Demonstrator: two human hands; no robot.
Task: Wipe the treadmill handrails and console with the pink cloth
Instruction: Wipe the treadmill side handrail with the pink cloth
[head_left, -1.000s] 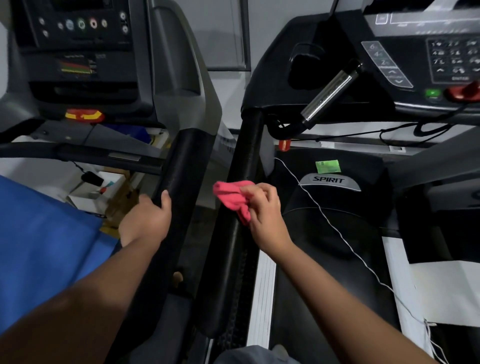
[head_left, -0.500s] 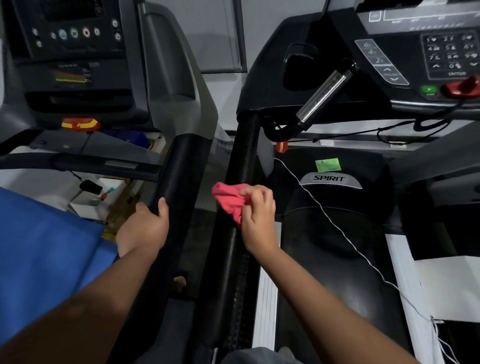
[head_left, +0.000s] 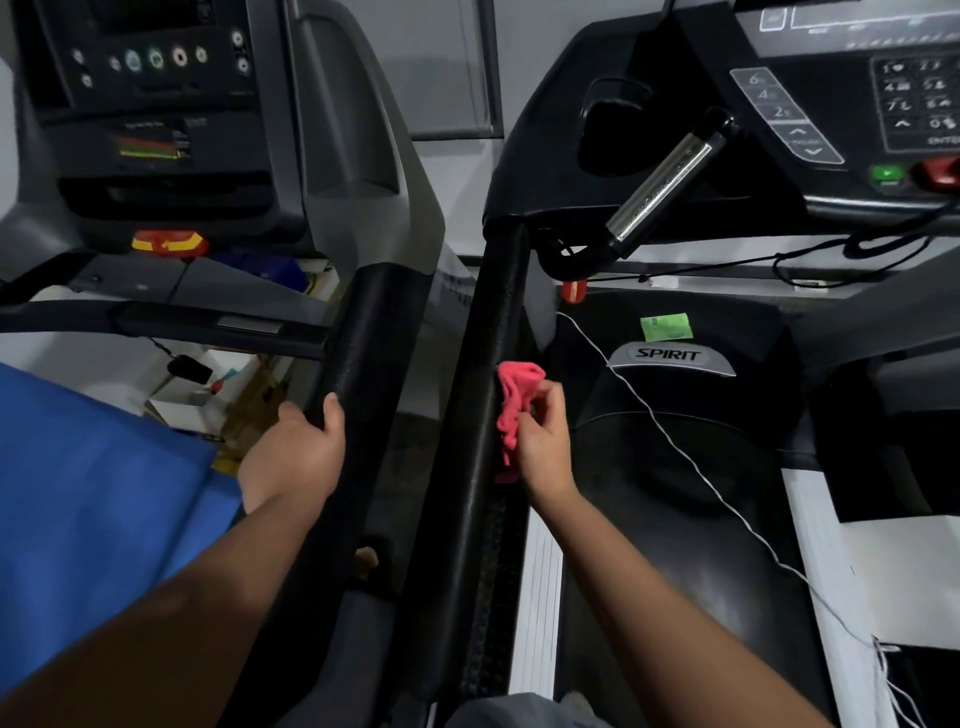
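My right hand (head_left: 543, 441) grips the bunched pink cloth (head_left: 514, 405) and holds it against the inner right side of a long black padded handrail (head_left: 491, 332) of the right-hand treadmill. That treadmill's console (head_left: 852, 104), with keypad and a green and a red button, sits at the upper right; a chrome grip bar (head_left: 667, 182) slants below it. My left hand (head_left: 296, 452) is wrapped over the black handrail (head_left: 358, 343) of the neighbouring left treadmill, thumb on top.
The left treadmill's console (head_left: 156, 93) with a red stop switch (head_left: 169, 243) is at upper left. A blue sheet (head_left: 88, 509) covers the lower left. A white cord (head_left: 685, 457) crosses the black motor cover marked SPIRIT (head_left: 670, 356). Boxes lie on the floor behind the left rail.
The pink cloth and my right hand have shifted from the top left of the rail over to its right side and slightly down. My left hand has stayed on the other rail.
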